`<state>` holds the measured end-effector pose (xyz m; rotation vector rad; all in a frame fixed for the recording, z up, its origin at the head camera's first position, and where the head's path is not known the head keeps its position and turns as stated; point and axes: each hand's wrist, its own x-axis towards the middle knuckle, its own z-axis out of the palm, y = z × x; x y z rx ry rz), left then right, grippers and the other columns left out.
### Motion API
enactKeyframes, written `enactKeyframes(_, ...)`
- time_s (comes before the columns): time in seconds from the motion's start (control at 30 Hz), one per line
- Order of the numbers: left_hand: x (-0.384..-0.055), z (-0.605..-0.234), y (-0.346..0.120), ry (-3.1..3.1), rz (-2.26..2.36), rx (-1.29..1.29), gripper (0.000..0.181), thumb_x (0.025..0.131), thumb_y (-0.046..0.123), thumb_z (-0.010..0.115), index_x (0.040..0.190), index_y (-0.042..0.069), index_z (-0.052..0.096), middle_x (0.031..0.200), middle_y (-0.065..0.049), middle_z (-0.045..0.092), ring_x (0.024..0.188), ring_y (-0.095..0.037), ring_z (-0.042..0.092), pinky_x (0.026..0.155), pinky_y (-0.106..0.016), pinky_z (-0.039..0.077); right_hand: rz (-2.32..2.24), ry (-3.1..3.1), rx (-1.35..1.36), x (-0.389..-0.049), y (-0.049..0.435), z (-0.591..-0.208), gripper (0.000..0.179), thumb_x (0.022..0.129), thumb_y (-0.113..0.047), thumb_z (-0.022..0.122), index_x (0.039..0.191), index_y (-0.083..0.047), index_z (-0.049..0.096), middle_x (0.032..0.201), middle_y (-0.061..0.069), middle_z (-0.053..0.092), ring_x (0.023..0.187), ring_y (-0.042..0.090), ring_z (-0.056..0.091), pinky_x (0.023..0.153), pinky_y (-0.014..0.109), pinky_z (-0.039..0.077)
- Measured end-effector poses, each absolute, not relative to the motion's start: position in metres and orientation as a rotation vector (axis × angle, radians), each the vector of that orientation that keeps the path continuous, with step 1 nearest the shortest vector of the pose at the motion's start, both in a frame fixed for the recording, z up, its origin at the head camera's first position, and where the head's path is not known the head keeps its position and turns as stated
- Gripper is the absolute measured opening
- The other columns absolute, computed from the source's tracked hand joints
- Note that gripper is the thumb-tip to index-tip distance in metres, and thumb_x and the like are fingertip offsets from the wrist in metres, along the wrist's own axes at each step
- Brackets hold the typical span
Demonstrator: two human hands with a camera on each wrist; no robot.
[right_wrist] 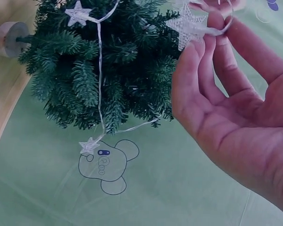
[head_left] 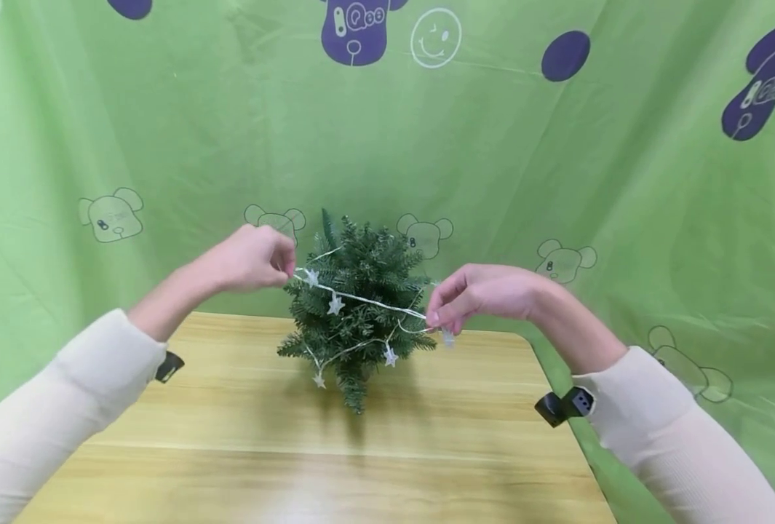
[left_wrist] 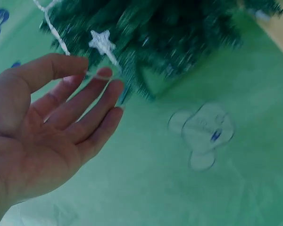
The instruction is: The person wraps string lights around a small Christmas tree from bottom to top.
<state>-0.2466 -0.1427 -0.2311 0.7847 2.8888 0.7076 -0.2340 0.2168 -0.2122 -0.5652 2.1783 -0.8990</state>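
A small green artificial Christmas tree (head_left: 361,291) stands on the table, with a white string of star lights (head_left: 367,300) wound partly round it. At the tree's left side my left hand (head_left: 252,258) pinches the cord between thumb and fingers. My right hand (head_left: 482,295) pinches it on the right, and the stretch between runs fairly straight across the tree's front. Beside the right fingertips hangs a clear star (right_wrist: 186,26). Another star (left_wrist: 102,42) shows near the left fingertips. Lower on the branches lie more stars, one at the front right (head_left: 390,355).
The wooden table (head_left: 230,437) spreads beneath and in front of the tree. A green curtain (head_left: 525,160) with printed bear heads hangs close behind it. In the right wrist view the tree's round base (right_wrist: 12,40) shows at the left. Both wrists carry dark camera straps (head_left: 560,406).
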Motion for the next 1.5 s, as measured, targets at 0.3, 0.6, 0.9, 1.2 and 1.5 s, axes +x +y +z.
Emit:
enactKeyframes(0.3, -0.228, -0.264, -0.119, 3.018, 0.715, 0.814, 0.013, 0.084, 0.001, 0.068, 0.095, 0.008, 0.070, 0.099, -0.008, 0.075, 0.093, -0.026, 0.071, 0.086, -0.042, 0.061, -0.797, 2.188, -0.577, -0.231, 0.237, -0.217, 0.022, 0.094, -0.024, 0.069, 0.101, -0.003, 0.071, 0.093, 0.012, 0.070, 0.085, 0.023, 0.064, 0.093, 0.041, 0.054)
enactKeyframes(0.6, -0.219, -0.278, -0.108, 3.038, 0.695, 0.950, 0.021, 0.086, 0.003, 0.068, 0.105, 0.005, 0.076, 0.107, -0.012, 0.077, 0.045, -0.008, 0.042, 0.053, -0.024, 0.047, -0.939, 2.180, -0.523, -0.231, 0.257, -0.223, 0.021, 0.096, -0.019, 0.066, 0.104, 0.000, 0.069, 0.091, 0.008, 0.065, 0.080, 0.017, 0.062, 0.086, 0.037, 0.056)
enactKeyframes(0.9, -0.224, -0.287, -0.106, 3.065, 0.740, 0.848, 0.026, 0.088, 0.006, 0.068, 0.114, 0.003, 0.074, 0.116, -0.020, 0.074, 0.040, -0.006, 0.036, 0.056, -0.026, 0.050, -1.142, 2.251, -0.448, -0.232, 0.267, -0.222, 0.024, 0.098, -0.016, 0.061, 0.110, 0.004, 0.067, 0.086, 0.006, 0.062, 0.075, 0.014, 0.057, 0.074, 0.027, 0.054)
enactKeyframes(1.2, -0.233, -0.296, -0.111, 3.135, 0.835, 0.952, 0.023, 0.084, -0.009, 0.064, 0.100, 0.001, 0.077, 0.102, -0.019, 0.077, 0.053, -0.008, 0.055, 0.061, -0.026, 0.057, -1.223, 2.290, -0.398, -0.232, 0.272, -0.220, 0.021, 0.098, -0.016, 0.062, 0.108, 0.002, 0.068, 0.081, 0.002, 0.062, 0.072, 0.011, 0.055, 0.072, 0.024, 0.052)
enactKeyframes(1.5, -0.235, -0.302, -0.116, 3.226, 0.908, 0.969, 0.032, 0.080, -0.014, 0.059, 0.100, 0.002, 0.077, 0.094, -0.017, 0.077, 0.041, -0.007, 0.039, 0.041, -0.021, 0.038, -1.059, 2.201, -0.463, -0.234, 0.281, -0.223, 0.023, 0.098, -0.014, 0.061, 0.113, 0.004, 0.064, 0.094, 0.010, 0.065, 0.083, 0.017, 0.062, 0.084, 0.031, 0.057)
